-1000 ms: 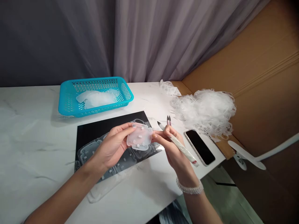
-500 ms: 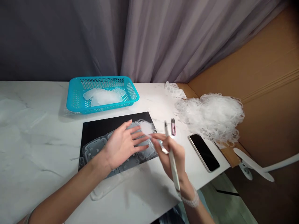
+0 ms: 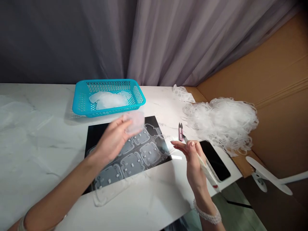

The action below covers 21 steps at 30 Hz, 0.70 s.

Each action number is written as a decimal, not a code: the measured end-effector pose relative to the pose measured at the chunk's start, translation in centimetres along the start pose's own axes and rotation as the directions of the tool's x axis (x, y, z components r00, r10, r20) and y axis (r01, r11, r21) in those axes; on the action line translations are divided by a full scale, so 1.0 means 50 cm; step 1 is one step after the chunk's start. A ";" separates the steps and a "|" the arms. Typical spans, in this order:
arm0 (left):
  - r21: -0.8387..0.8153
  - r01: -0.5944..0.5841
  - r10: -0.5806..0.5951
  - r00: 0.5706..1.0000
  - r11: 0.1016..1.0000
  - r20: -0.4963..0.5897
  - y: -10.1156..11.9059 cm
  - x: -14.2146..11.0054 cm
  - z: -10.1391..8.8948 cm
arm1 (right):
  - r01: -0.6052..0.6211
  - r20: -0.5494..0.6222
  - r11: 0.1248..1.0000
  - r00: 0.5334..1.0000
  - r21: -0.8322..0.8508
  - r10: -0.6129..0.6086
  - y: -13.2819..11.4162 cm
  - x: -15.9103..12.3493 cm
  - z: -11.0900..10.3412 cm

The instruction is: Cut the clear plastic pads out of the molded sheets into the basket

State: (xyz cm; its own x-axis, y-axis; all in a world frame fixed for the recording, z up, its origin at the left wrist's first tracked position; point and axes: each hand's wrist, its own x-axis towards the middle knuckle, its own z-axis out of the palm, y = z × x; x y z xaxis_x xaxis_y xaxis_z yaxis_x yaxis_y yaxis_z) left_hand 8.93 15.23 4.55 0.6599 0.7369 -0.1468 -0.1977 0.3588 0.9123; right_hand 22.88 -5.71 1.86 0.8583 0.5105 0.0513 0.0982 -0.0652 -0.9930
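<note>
Here we are at the white marble-look table [image 3: 36, 144], and the left hand [image 3: 112, 139] has a small, rounded, translucent pinkish silicone pad [image 3: 136, 122] up in the air above the black sheet [image 3: 96, 134] of clear moulded pads. That pad looks light, soft and bendy, likely a little slippery, so we'd want it by its edges, between thumb and fingers. And that's the grip we're seeing: the left fingers curl around it, firmly grasping it. Over on the right, the right hand [image 3: 193, 160] clenches a slim white pointed tool [image 3: 204, 165], maybe a craft knife, with thumb and rear fingers, while the index finger [image 3: 176, 143] stretches out, touching nothing. The tip sits just beside pink thread snips [image 3: 181, 132], with a black smartphone [image 3: 215, 160] near the tool's handle end, and a white tangle of offcuts [image 3: 221, 123] beyond.
</note>
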 end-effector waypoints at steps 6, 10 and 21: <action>0.964 -0.264 0.531 0.819 0.016 0.216 0.032 0.092 -0.080 | -0.027 0.129 0.994 0.991 -0.108 0.041 0.020 -0.002 0.004; 0.825 -0.481 0.092 0.845 -0.296 0.526 -0.039 0.009 -0.075 | -0.012 0.139 0.942 0.988 -0.334 0.061 0.043 0.008 -0.001; 0.789 -0.525 -0.021 0.836 -0.318 0.548 -0.138 -0.052 -0.067 | 0.442 0.519 0.750 0.841 -0.493 -0.154 0.063 0.126 0.069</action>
State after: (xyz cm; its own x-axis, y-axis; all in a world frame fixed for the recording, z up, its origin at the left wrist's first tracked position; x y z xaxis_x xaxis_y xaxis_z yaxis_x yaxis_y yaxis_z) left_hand 6.16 12.79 -2.67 0.9533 0.2943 0.0675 0.2881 -0.9535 0.0887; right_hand 26.87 0.25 -1.30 0.4450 0.8844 0.1409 0.7007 -0.2459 -0.6697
